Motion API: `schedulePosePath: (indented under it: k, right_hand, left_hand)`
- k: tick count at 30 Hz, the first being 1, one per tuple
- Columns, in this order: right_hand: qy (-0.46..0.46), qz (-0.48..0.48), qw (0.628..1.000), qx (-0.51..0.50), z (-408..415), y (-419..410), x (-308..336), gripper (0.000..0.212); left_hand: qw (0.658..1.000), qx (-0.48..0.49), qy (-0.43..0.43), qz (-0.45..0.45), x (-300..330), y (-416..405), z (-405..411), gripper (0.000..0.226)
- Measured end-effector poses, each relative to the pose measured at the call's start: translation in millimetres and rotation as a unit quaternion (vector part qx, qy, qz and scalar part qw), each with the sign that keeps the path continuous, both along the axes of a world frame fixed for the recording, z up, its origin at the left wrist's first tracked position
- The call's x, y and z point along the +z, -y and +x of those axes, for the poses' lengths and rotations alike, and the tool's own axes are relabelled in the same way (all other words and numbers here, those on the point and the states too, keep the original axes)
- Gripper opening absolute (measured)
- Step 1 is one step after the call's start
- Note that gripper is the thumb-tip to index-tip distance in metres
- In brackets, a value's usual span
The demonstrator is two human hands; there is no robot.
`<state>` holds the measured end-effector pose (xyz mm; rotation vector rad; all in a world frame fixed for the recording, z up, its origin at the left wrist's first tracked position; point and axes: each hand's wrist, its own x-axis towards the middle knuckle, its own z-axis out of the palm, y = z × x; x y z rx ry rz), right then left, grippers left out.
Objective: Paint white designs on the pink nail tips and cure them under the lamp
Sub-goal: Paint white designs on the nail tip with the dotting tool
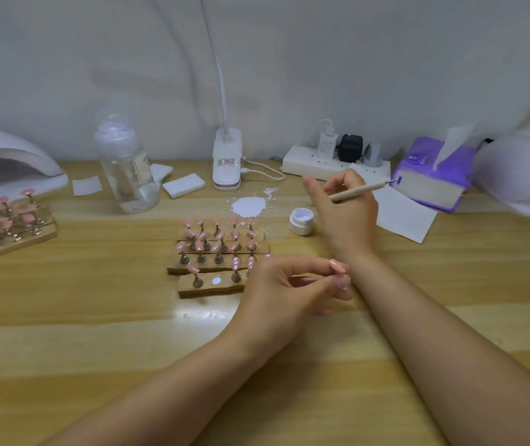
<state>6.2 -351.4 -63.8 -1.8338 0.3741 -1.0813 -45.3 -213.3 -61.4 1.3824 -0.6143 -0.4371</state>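
Two hands at work over the table. My right hand grasps the brush like a pen, its fine end raised and pointing toward the tissue pack, away from the open white jar; I judge the tip is kept off the wood so it neither smears nor picks up dust. My left hand pinches one pink tip between curled fingers, lifted clear of the wooden strips, presumably so I can turn it to the brush at a comfortable angle. The near strip shows a bare round spot between its pegs, which is likely that tip's seat.

The remaining tips stand on pegs in rows just left of my left hand, tilted up for access. A white splash lies on the table behind them, beside the jar, within easy reach for loading.

Curing lamps sit at both edges: the right lamp beyond the tissue pack, the left lamp behind a second rack of pink tips. A sheet of paper lies under my right hand's far side. No white design is discernible on the held tip; it is too small to tell.
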Motion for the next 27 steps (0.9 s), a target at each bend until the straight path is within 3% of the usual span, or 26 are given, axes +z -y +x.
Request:
schedulePosePath:
  k: [4,14,27]
  right_hand:
    - [-0.016,-0.034,0.999,0.014,2.5,4.5,-3.8,0.048]
    - [-0.058,-0.087,0.994,0.02,5.8,8.1,-8.8,0.048]
    - [-0.051,-0.084,0.995,0.017,5.8,7.3,-8.2,0.048]
  left_hand:
    - [1.0,0.01,-0.006,-0.009,-1.2,1.6,0.7,0.017]
    - [0.999,-0.002,0.032,0.004,-6.1,3.3,1.9,0.022]
    - [0.998,0.005,0.052,0.027,-6.9,4.6,0.6,0.027]
